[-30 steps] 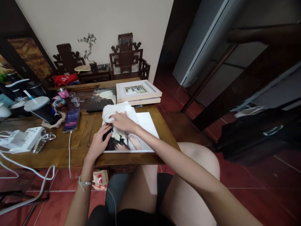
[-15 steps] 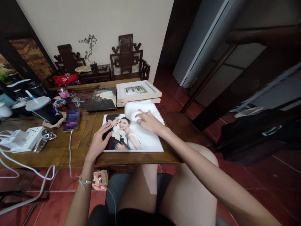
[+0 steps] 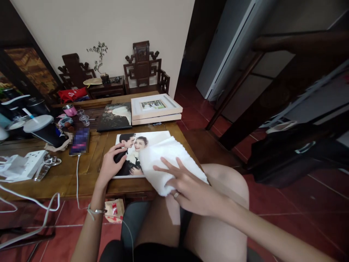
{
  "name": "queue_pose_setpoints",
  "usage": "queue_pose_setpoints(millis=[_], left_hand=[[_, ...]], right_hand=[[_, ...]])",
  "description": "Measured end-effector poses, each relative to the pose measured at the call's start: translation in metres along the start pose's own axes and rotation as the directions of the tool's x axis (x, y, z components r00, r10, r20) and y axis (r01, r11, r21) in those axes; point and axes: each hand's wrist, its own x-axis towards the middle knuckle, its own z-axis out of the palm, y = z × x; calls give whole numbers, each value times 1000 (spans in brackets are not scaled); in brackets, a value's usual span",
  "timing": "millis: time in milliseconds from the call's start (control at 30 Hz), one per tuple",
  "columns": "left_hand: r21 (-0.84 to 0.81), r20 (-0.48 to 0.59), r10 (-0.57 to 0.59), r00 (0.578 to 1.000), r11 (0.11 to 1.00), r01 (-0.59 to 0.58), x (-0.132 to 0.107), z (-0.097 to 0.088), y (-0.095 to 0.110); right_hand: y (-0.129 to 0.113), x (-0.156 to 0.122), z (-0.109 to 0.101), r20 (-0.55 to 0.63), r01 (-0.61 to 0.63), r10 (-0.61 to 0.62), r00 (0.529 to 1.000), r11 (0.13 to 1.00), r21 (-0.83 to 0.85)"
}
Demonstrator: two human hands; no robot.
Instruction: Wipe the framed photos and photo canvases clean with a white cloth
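Observation:
A wedding photo panel (image 3: 133,160) of a couple lies flat near the front edge of the wooden table. My left hand (image 3: 112,163) rests on its left side, fingers stretched out over the dark suit. A fluffy white towel (image 3: 173,153) covers the panel's right part and hangs past its front edge. My right hand (image 3: 188,189) holds the towel at its near edge, with two fingers extended across the top and the others curled at the fold. Most of the panel's right half is hidden under the cloth.
White picture frames (image 3: 156,109) are stacked behind the panel, beside a dark photo panel (image 3: 116,116). To the left lie a phone (image 3: 79,142) on a charging cable, a power strip (image 3: 25,165) and a lidded cup (image 3: 45,131). The table's right edge is close.
My right hand has drawn the white towel toward me, from the panel's upper right corner down over its front edge. My left hand stays on the panel's left side.

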Motion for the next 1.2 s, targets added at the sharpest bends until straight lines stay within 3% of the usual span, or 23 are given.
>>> queue_pose_setpoints(millis=[100, 267, 367, 500, 667, 833, 1200], left_hand=[[23, 20, 30, 999, 999, -31, -1, 2, 0], [47, 58, 34, 998, 998, -36, -5, 5, 1], [49, 47, 24, 999, 998, -27, -6, 5, 3], [26, 31, 14, 999, 1000, -15, -7, 4, 7], [-1, 26, 16, 1000, 1000, -16, -7, 2, 8], [34, 37, 13, 999, 999, -15, -7, 2, 7], [27, 50, 27, 998, 999, -29, -6, 3, 7]], right_hand=[[23, 20, -3, -80, -32, 31, 996, 999, -17], [79, 79, -16, -196, -191, 172, 965, 978, -83], [95, 103, -21, -230, -235, 210, 950, 968, -86], [85, 100, -13, -254, -232, 197, 947, 966, -115], [49, 53, 8, -214, -130, 97, 972, 981, -142], [29, 27, 8, -137, -33, 14, 991, 990, -137], [91, 116, -16, -238, -223, 183, 954, 962, -155]])
